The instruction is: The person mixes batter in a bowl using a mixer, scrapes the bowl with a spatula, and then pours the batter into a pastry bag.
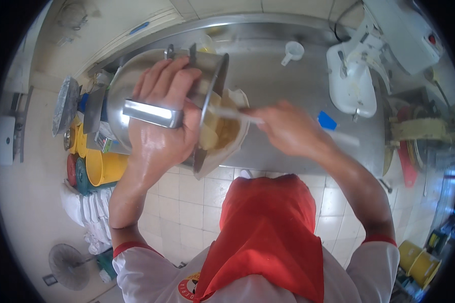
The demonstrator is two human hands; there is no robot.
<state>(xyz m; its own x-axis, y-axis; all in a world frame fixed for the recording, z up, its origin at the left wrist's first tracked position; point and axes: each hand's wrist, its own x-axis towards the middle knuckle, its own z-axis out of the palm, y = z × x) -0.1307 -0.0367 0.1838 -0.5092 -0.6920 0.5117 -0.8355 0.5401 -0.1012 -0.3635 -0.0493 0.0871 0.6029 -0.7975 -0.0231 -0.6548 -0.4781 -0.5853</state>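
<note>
Steel mixing bowl (pixel 136 86), shiny and round with a flat side handle, is tipped on its side above the steel counter's (pixel 288 86) front edge, pale yellow dough (pixel 222 132) at its rim. My left hand (pixel 159 129) clasps the handle; my right hand (pixel 288 129), just beside it, grips a white scraper (pixel 232 114) reaching inside. Bare counter stretches behind.

Spatula (pixel 237 115) blade — hidden inside the tilted bowl (pixel 136 81)
</note>
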